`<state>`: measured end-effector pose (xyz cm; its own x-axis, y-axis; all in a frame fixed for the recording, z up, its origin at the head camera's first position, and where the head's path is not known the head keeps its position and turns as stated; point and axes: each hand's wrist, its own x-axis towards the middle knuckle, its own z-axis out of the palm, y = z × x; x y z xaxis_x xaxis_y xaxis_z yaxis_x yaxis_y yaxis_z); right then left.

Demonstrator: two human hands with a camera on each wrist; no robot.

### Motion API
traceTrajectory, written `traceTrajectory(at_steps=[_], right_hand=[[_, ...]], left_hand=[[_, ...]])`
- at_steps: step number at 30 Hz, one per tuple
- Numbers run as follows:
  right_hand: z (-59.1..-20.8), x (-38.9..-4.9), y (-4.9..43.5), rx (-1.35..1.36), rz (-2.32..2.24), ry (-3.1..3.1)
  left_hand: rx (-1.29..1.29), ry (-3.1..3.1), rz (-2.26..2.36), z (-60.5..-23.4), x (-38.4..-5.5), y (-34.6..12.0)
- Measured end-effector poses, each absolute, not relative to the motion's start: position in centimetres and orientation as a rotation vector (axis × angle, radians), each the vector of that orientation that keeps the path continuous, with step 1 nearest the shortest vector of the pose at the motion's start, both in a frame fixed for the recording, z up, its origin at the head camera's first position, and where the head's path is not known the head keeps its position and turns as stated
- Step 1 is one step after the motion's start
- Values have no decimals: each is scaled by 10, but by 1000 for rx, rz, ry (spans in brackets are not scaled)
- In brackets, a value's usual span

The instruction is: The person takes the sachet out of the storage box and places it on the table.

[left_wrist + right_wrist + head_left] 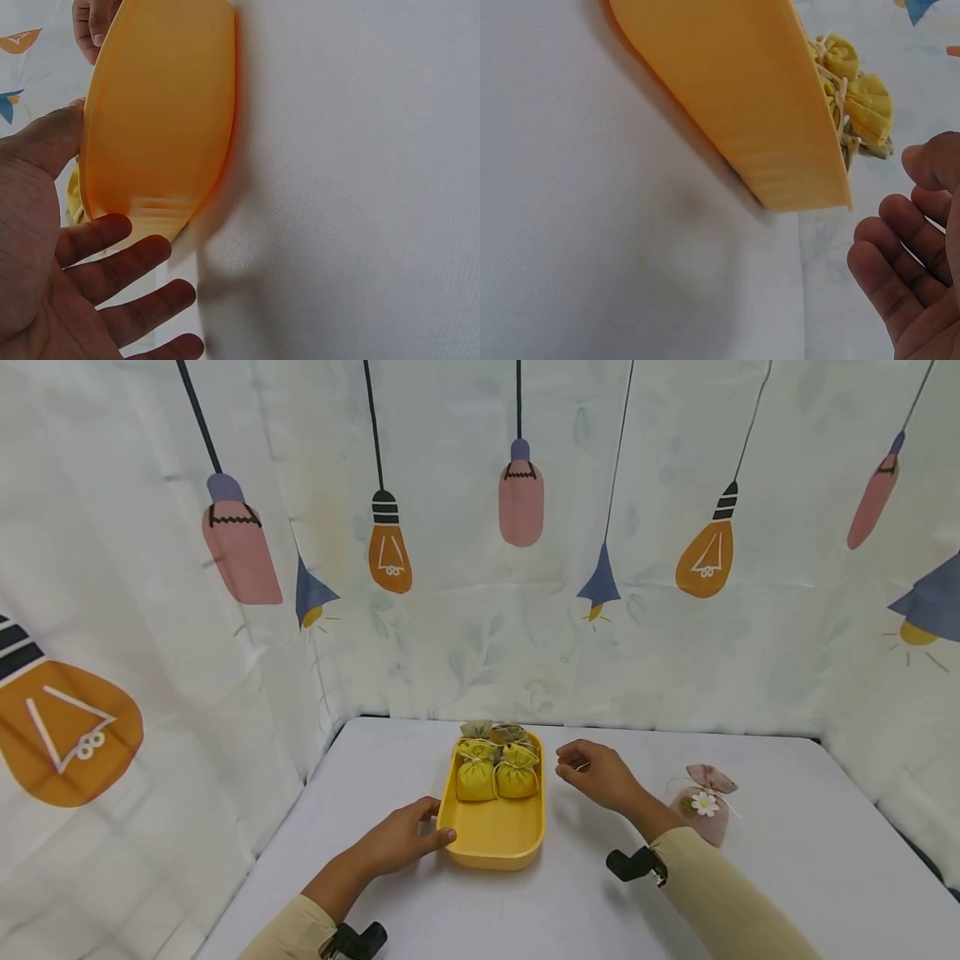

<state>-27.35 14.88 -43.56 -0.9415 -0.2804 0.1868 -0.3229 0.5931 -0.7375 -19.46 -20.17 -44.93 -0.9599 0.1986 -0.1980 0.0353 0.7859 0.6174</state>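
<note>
A yellow rectangular tray (pixel 491 831) stands on the white table. At its far end sit two yellow drawstring pouches (pixel 476 777), with greenish-brown pouches (pixel 510 733) behind them. My left hand (pixel 408 839) is at the tray's left side; in the left wrist view the thumb (pixel 64 131) touches the rim and the other fingers spread loosely along the outer wall. Past the tray's right edge, my right hand (pixel 596 774) hovers with loosely bent fingers and nothing in them. A pink drawstring pouch (pixel 712 827) with a white flower lies by the right forearm, which partly hides it.
White cloth (pixel 420 660) printed with hanging lamps and bulbs encloses the table at the back and sides. The tabletop (pixel 817 827) ends at this cloth. A black wrist mount (pixel 637 864) sits on the right cuff, another (pixel 360 939) on the left.
</note>
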Motion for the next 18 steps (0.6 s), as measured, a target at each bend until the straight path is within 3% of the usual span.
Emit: traceTrajectory(at_steps=[18], right_hand=[[-431, -275, 126, 494, 1255, -2813]], left_hand=[[220, 2725, 955, -447, -193, -204]])
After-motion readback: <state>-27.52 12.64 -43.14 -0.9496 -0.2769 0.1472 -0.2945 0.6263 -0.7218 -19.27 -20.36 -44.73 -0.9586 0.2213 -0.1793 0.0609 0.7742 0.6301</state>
